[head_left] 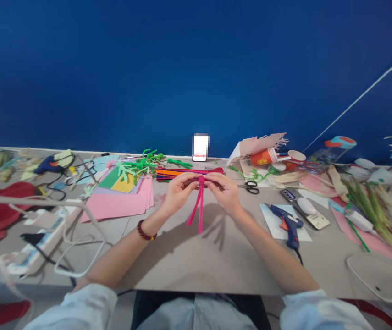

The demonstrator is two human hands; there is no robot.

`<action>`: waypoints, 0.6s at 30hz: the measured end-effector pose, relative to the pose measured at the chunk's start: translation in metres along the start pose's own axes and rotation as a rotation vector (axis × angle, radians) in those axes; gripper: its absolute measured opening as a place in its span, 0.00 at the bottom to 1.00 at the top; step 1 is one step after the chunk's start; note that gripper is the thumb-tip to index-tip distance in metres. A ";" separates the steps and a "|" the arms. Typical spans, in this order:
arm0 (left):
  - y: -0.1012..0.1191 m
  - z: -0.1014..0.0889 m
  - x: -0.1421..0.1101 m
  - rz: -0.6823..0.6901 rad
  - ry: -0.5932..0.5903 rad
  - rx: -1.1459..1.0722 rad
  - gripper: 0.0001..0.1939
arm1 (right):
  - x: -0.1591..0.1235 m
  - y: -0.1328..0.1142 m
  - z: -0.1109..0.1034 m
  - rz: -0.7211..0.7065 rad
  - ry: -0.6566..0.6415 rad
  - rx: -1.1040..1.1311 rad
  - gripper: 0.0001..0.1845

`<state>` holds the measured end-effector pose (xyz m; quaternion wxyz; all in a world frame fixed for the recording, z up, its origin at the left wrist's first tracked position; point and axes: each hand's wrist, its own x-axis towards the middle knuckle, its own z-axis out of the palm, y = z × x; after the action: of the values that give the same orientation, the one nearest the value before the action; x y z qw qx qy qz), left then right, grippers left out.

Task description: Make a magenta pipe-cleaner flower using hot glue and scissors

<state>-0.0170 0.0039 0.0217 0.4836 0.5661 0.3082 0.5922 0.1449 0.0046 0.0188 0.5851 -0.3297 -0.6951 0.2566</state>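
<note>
Between my two hands, above the middle of the table, are pink pipe cleaners bunched into a small knot at the top. Two fuzzy ends dangle below the knot, slightly spread. My left hand pinches the knot from the left, with a beaded bracelet around that wrist. From the other side, the thumb and fingers of my right hand close on the same knot. The fingertips partly cover the knot. Behind the hands lies a bundle of coloured pipe cleaners.
A phone stands against the blue wall. Coloured paper and green pipe-cleaner shapes lie left, beyond a power strip. To the right are scissors, a glue gun, another phone and a red paper cup.
</note>
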 end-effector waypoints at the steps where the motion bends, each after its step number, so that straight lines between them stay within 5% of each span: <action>1: 0.000 0.000 0.000 -0.002 0.005 0.005 0.10 | -0.001 0.000 0.001 -0.001 0.005 -0.008 0.08; 8: 0.000 0.007 -0.007 0.040 0.110 0.087 0.08 | -0.005 -0.004 0.006 -0.049 0.083 -0.101 0.08; 18: 0.007 0.010 -0.009 0.022 0.123 0.057 0.08 | -0.002 -0.006 0.004 0.087 0.053 0.050 0.06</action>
<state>-0.0101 -0.0085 0.0260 0.4407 0.5457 0.3480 0.6221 0.1400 -0.0008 0.0206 0.5996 -0.3514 -0.6579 0.2902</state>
